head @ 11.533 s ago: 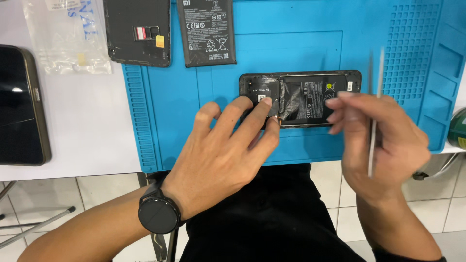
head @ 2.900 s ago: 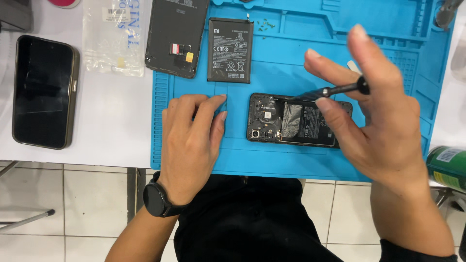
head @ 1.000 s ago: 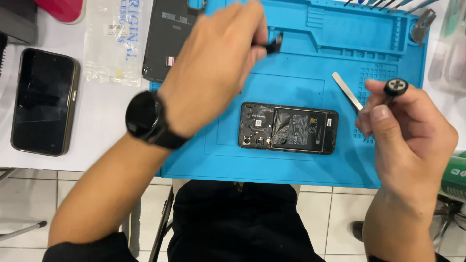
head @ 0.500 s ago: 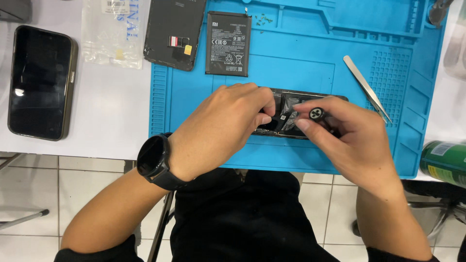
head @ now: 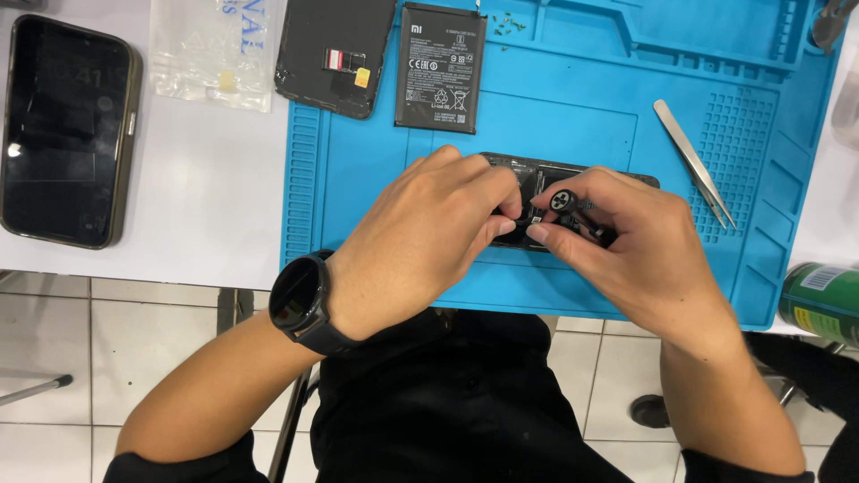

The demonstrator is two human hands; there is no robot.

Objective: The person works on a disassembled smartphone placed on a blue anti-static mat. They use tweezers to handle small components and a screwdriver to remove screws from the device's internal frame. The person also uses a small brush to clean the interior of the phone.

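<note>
An opened black phone (head: 573, 170) lies on the blue work mat (head: 376, 161), mostly hidden under both hands. My left hand (head: 420, 233), with a black watch on the wrist, rests on the phone's left part and pinches something small at its middle. My right hand (head: 635, 250) holds a small screwdriver (head: 562, 200) upright over the phone, its round cap facing the camera. The fingertips of both hands meet at the driver's tip.
A loose black battery (head: 441, 67) and a black back cover (head: 334, 52) lie at the mat's top. Metal tweezers (head: 693, 161) lie to the right. A dark phone (head: 64, 130) and a clear plastic bag (head: 215, 49) sit on the white table; a green can (head: 819, 300) is at the right edge.
Both hands stay on the opened phone with the screwdriver upright, as half a second ago. One second ago my left hand was reaching to the mat's top and my right held the driver aside.
</note>
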